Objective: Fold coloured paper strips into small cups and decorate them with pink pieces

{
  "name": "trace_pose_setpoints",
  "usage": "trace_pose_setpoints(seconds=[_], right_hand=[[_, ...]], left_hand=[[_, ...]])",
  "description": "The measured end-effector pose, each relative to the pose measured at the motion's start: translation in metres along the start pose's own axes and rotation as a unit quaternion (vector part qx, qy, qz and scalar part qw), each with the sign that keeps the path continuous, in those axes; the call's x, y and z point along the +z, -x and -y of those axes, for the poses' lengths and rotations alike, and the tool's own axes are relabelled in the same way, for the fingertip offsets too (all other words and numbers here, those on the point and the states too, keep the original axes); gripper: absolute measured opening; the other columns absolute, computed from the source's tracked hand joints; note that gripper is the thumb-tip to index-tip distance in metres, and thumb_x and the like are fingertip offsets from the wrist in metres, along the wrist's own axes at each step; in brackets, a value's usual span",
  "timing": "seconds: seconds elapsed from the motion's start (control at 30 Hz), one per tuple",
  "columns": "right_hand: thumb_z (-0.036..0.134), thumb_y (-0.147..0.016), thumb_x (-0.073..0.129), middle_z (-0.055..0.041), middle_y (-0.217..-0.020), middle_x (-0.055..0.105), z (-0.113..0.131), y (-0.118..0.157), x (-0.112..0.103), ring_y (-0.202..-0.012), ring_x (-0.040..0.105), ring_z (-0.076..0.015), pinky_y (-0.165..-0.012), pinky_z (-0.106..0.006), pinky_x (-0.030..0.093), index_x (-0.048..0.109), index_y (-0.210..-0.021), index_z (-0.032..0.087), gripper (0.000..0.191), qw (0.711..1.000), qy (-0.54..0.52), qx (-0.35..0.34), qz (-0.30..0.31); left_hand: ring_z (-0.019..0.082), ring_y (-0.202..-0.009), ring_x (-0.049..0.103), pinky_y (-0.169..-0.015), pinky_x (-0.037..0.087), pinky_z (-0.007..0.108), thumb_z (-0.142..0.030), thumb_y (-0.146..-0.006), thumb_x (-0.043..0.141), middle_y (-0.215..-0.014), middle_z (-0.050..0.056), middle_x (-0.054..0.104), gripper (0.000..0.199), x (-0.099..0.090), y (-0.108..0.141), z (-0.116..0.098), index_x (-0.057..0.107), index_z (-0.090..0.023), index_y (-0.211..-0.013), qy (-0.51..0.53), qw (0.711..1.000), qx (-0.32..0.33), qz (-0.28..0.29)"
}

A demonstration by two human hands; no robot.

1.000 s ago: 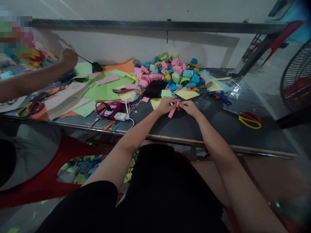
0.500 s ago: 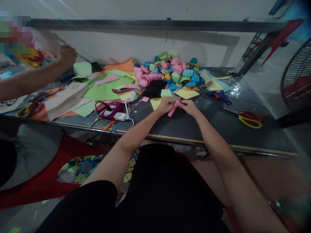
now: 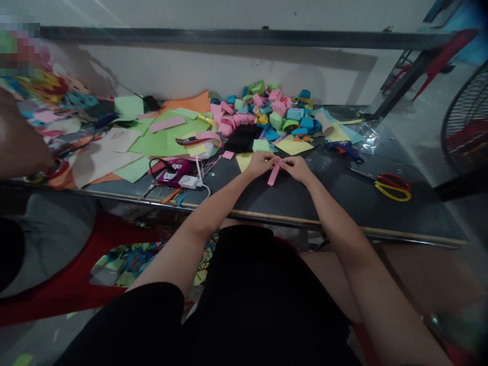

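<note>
A pink paper strip (image 3: 273,176) hangs down between my two hands, its upper part folded and pinched at the fingertips. My left hand (image 3: 262,163) is closed on it from one side, and my right hand (image 3: 297,167) grips it from the other. Both hands are just above the dark tabletop (image 3: 282,201). Behind them lie a light green paper piece (image 3: 261,146), a yellow sheet (image 3: 294,145) and a black flat object (image 3: 243,139). A pile of folded pink, blue and green paper pieces (image 3: 278,108) sits against the wall.
Scissors (image 3: 392,187) and a blue glue gun (image 3: 345,150) lie to the right. A purple power strip (image 3: 174,173) with cables is at the left, near large paper sheets (image 3: 160,137). Another person's arm (image 3: 23,137) reaches in at far left. A fan (image 3: 467,112) stands right.
The pink strip's loose end has swung slightly right and hangs more upright. The other person's arm has moved left and down, away from the black tool, towards the scissors at far left.
</note>
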State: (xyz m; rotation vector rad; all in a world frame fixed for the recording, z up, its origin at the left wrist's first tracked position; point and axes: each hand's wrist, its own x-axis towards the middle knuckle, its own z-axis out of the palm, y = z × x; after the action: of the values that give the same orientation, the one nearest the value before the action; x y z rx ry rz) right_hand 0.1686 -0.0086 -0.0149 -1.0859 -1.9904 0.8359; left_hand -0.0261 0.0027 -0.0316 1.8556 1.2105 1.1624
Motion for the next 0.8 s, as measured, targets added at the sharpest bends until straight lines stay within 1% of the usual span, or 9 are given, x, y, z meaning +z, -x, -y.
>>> trace_pose_setpoints(seconds=[0.1, 0.23, 0.37, 0.57, 0.8], right_hand=[[0.06, -0.083, 0.066, -0.0042, -0.073, 0.072, 0.0, -0.0005, -0.0003, -0.07, 0.059, -0.0182, -0.068, -0.03, 0.044, 0.08, -0.081, 0.016, 0.046, 1.0, -0.019, 0.008, 0.009], [0.055, -0.081, 0.07, -0.0049, -0.074, 0.073, -0.0016, -0.002, -0.0002, -0.07, 0.061, -0.0179, -0.069, -0.03, 0.046, 0.08, -0.08, 0.016, 0.041, 0.999, -0.047, 0.018, 0.023], [0.056, -0.08, 0.07, -0.005, -0.073, 0.073, -0.0028, -0.0027, -0.0003, -0.069, 0.06, -0.0175, -0.069, -0.03, 0.045, 0.079, -0.078, 0.017, 0.041, 0.999, -0.045, 0.017, 0.021], [0.059, -0.08, 0.069, -0.0049, -0.074, 0.073, -0.0033, -0.0011, 0.0, -0.068, 0.059, -0.0175, -0.068, -0.03, 0.043, 0.08, -0.078, 0.017, 0.043, 0.999, -0.026, 0.011, 0.024], [0.058, -0.083, 0.067, -0.0055, -0.074, 0.074, -0.0032, -0.0007, -0.0007, -0.068, 0.059, -0.0179, -0.067, -0.031, 0.043, 0.08, -0.078, 0.017, 0.043, 1.0, -0.015, -0.007, 0.024]], left_hand=[[0.013, -0.066, 0.067, -0.06, 0.051, 0.022, -0.038, -0.085, 0.072, -0.081, 0.007, 0.079, 0.028, 0.0007, -0.0004, 0.0006, 0.082, -0.012, -0.085, 0.026, 0.999, -0.019, 0.008], [0.013, -0.071, 0.069, -0.065, 0.053, 0.023, -0.038, -0.082, 0.077, -0.085, 0.009, 0.08, 0.027, 0.0018, -0.0014, 0.0017, 0.083, -0.013, -0.088, 0.077, 0.996, -0.026, 0.021], [0.012, -0.065, 0.067, -0.059, 0.05, 0.022, -0.039, -0.084, 0.076, -0.084, 0.009, 0.08, 0.028, 0.0033, -0.0016, 0.0034, 0.083, -0.013, -0.091, 0.109, 0.992, -0.052, 0.046], [0.012, -0.065, 0.066, -0.058, 0.05, 0.021, -0.039, -0.083, 0.076, -0.079, 0.007, 0.079, 0.027, 0.0019, -0.0005, 0.0033, 0.084, -0.013, -0.087, 0.085, 0.995, -0.033, 0.036], [0.014, -0.069, 0.07, -0.065, 0.053, 0.023, -0.024, -0.085, 0.076, -0.082, 0.007, 0.08, 0.013, 0.0021, -0.0001, 0.0, 0.084, -0.014, -0.085, 0.05, 0.998, -0.029, 0.017]])
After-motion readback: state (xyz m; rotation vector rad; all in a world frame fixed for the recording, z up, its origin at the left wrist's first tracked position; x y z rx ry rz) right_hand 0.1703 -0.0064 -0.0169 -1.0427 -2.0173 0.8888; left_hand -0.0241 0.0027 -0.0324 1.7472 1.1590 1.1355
